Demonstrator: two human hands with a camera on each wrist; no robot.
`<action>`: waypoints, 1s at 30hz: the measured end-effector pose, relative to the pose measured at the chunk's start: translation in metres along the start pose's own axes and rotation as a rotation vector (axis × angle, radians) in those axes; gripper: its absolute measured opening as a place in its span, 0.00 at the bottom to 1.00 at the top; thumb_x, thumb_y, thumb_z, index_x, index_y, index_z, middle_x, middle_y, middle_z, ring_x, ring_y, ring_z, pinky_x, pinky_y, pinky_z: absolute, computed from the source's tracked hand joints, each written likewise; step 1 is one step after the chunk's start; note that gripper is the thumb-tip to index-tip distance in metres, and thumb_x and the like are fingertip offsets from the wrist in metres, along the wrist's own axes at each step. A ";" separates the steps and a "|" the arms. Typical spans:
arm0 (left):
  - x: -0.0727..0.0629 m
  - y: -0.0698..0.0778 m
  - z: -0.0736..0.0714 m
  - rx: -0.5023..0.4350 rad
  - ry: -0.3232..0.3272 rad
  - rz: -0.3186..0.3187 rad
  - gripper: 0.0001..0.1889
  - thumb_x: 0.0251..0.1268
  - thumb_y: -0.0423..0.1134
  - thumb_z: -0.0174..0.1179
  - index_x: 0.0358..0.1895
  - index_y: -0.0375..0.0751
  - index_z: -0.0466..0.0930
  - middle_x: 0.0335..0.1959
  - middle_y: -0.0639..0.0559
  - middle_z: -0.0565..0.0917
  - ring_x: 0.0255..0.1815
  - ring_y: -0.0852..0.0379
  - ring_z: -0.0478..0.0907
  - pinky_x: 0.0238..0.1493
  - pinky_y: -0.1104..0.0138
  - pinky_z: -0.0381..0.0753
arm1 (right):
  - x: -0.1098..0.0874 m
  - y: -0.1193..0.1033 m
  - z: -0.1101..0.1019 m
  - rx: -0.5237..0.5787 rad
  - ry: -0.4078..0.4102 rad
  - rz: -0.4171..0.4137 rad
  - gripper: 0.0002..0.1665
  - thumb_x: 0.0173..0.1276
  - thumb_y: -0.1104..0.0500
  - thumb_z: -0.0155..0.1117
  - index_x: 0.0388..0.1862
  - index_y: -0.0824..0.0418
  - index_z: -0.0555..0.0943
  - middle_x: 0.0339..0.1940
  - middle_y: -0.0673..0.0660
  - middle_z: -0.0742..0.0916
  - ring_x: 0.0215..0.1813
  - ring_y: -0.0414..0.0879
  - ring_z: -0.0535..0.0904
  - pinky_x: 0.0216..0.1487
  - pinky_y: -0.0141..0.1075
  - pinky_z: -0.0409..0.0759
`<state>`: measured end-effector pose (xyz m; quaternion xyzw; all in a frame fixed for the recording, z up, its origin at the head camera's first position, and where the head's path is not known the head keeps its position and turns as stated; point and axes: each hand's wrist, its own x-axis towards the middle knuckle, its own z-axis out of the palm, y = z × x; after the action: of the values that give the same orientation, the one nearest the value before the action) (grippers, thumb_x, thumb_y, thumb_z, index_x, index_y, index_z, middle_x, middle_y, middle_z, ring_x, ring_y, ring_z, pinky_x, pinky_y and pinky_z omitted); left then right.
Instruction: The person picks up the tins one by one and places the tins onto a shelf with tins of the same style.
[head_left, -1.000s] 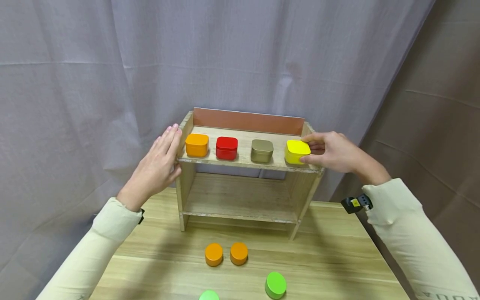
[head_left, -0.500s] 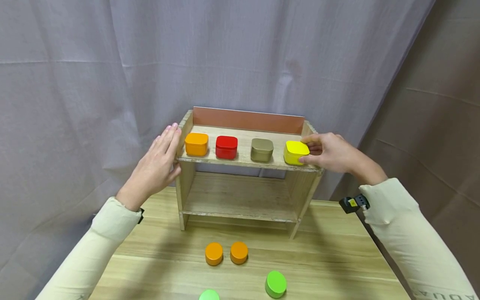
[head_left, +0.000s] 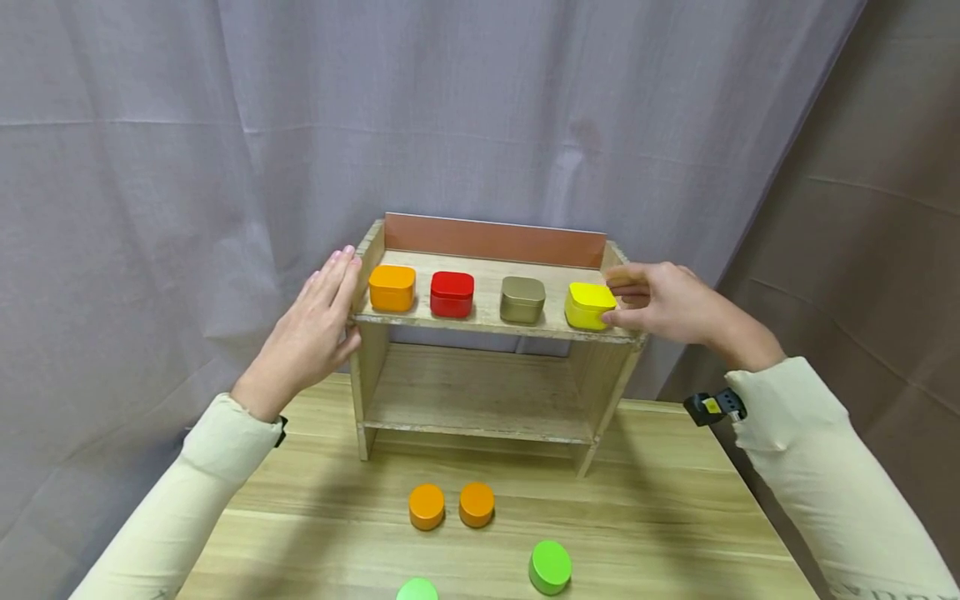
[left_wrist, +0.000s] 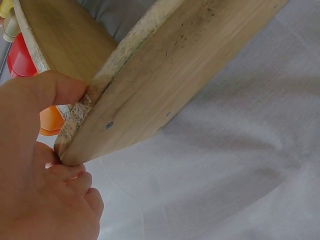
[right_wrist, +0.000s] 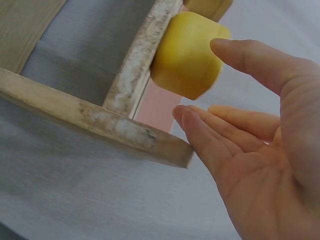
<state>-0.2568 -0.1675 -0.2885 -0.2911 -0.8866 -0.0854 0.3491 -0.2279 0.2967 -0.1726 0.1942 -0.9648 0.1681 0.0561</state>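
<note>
My left hand (head_left: 311,329) holds the side of the wooden shelf (head_left: 480,387), thumb on its front edge and fingers pointing up along the outside. My right hand (head_left: 667,304) reaches in from the other side with thumb and fingers spread apart. The thumb tip is at the yellow box (head_left: 585,310); I can't tell if it touches. The yellow box sits on the top board (head_left: 487,287), near its right end.
</note>
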 end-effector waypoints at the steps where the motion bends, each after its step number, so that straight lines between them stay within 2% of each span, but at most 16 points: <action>1: 0.000 0.000 0.000 0.000 -0.001 0.001 0.48 0.62 0.32 0.65 0.83 0.26 0.49 0.86 0.30 0.52 0.86 0.32 0.54 0.83 0.38 0.61 | -0.002 0.000 -0.002 -0.008 0.005 0.000 0.45 0.69 0.51 0.76 0.76 0.72 0.70 0.71 0.74 0.80 0.68 0.69 0.82 0.67 0.60 0.82; 8: 0.000 -0.002 0.001 0.006 -0.005 0.001 0.49 0.62 0.32 0.65 0.83 0.26 0.49 0.87 0.30 0.51 0.86 0.32 0.54 0.83 0.39 0.60 | -0.014 -0.009 -0.008 -0.090 0.062 -0.025 0.44 0.68 0.50 0.77 0.76 0.69 0.72 0.71 0.70 0.82 0.68 0.66 0.83 0.67 0.60 0.83; 12: 0.000 -0.003 0.002 0.010 -0.002 -0.001 0.49 0.62 0.32 0.66 0.83 0.26 0.49 0.86 0.30 0.51 0.86 0.32 0.54 0.83 0.38 0.61 | -0.023 -0.014 -0.007 -0.089 0.097 -0.056 0.42 0.67 0.51 0.77 0.75 0.65 0.74 0.71 0.67 0.83 0.67 0.64 0.84 0.67 0.60 0.83; 19: 0.001 -0.003 0.002 0.009 -0.002 0.002 0.49 0.62 0.32 0.66 0.83 0.26 0.49 0.86 0.30 0.52 0.86 0.32 0.54 0.83 0.38 0.61 | -0.041 -0.009 0.007 -0.072 0.210 -0.209 0.38 0.63 0.56 0.80 0.71 0.64 0.79 0.62 0.63 0.89 0.60 0.62 0.88 0.61 0.57 0.85; 22: 0.001 -0.003 0.002 0.006 -0.007 -0.001 0.49 0.62 0.32 0.66 0.83 0.26 0.49 0.86 0.30 0.51 0.86 0.32 0.53 0.83 0.38 0.61 | -0.049 -0.005 0.015 -0.085 0.248 -0.282 0.39 0.60 0.58 0.83 0.69 0.63 0.80 0.59 0.61 0.91 0.57 0.58 0.89 0.61 0.36 0.88; 25: 0.001 -0.003 0.001 0.005 -0.008 -0.005 0.49 0.62 0.32 0.67 0.83 0.26 0.49 0.86 0.30 0.52 0.86 0.32 0.54 0.83 0.38 0.61 | -0.056 -0.002 0.024 -0.078 0.278 -0.346 0.39 0.55 0.60 0.85 0.68 0.60 0.82 0.57 0.55 0.92 0.55 0.53 0.90 0.61 0.14 0.75; 26: 0.001 -0.003 0.001 0.005 -0.009 -0.007 0.49 0.62 0.32 0.67 0.83 0.26 0.49 0.86 0.30 0.52 0.86 0.32 0.53 0.83 0.38 0.61 | -0.058 0.000 0.027 -0.078 0.287 -0.367 0.40 0.53 0.61 0.86 0.67 0.59 0.83 0.56 0.54 0.92 0.54 0.51 0.90 0.60 0.10 0.70; 30: 0.001 -0.003 0.000 0.004 -0.014 -0.011 0.49 0.62 0.32 0.67 0.83 0.26 0.49 0.86 0.30 0.51 0.86 0.32 0.53 0.83 0.38 0.60 | -0.066 0.008 0.041 -0.072 0.292 -0.428 0.43 0.47 0.63 0.88 0.66 0.57 0.83 0.55 0.50 0.92 0.53 0.46 0.89 0.62 0.10 0.69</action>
<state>-0.2596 -0.1698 -0.2877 -0.2860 -0.8908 -0.0837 0.3430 -0.1721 0.3125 -0.2249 0.3654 -0.8888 0.1444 0.2361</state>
